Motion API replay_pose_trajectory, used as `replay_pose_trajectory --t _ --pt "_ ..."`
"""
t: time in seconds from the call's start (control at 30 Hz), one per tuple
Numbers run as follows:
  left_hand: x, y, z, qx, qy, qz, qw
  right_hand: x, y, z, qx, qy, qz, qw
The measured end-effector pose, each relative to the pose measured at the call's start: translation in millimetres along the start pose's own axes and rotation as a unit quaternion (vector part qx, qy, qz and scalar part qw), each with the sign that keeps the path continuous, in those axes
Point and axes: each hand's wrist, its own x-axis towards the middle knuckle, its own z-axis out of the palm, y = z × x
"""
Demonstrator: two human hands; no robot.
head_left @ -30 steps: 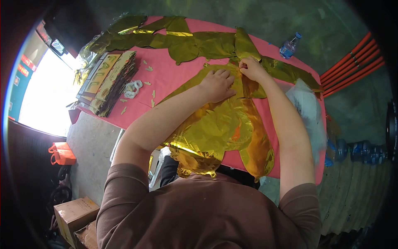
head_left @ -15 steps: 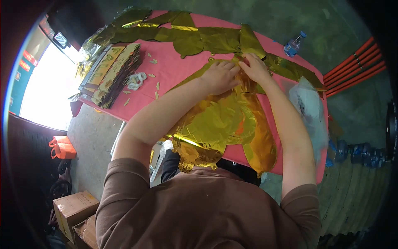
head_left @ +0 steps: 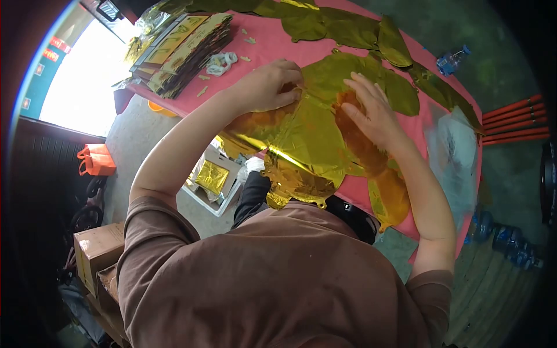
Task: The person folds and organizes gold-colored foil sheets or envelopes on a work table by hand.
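A large flat gold foil balloon (head_left: 316,133) lies across the near side of the pink-covered table, its lower end hanging over the front edge near my body. At its upper left edge is my left hand (head_left: 270,86), with fingers and thumb curled together on the foil. My right hand (head_left: 374,113) rests on or just above the right part of the balloon, its fingers stretched out and apart. More flat gold foil balloons (head_left: 348,29) lie along the far side of the table.
A stack of printed packets (head_left: 180,55) and a white coil (head_left: 222,64) lie at the table's left. A bottle (head_left: 452,60) stands near the far right edge, above clear plastic bags (head_left: 449,145). Below left is an open box (head_left: 214,180); cartons (head_left: 98,249) stand on the floor.
My hands have moved apart from the balloon's top, the left one to the left and the right one downward to the right. The camera view has shifted.
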Motion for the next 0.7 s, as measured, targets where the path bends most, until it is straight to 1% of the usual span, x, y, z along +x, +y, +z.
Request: replay_pose_trajectory --t 0.03,0.17,0.23,0.33,0.43,0.7 --pt "-3.5 0.6 0.9 0.001 0.000 0.012 1.000 -3.4 -7.5 0.5 0.010 -0.015 -0.007 1.000" --pt "-10.8 6.5 3.0 0.017 -0.003 0.015 1.000 -12.4 -20.8 6.2 0.015 -0.051 -0.020 0.998" --pt "-12.1 12.0 2.6 0.064 -0.011 0.003 0.998 -15.2 -19.1 9.0 0.003 -0.062 -0.040 0.997" --pt "-9.3 13.8 3.4 0.093 -0.022 0.013 0.995 -17.1 -15.9 11.6 -0.004 -0.083 -0.046 0.995" --pt "-7.0 19.5 2.8 0.120 -0.038 0.005 0.992 -20.2 -14.9 11.9 -0.005 -0.096 -0.050 0.994" --pt "-8.0 14.7 5.1 0.117 -0.031 0.016 0.992 -22.7 -16.8 14.7 -0.006 -0.095 -0.039 0.995"
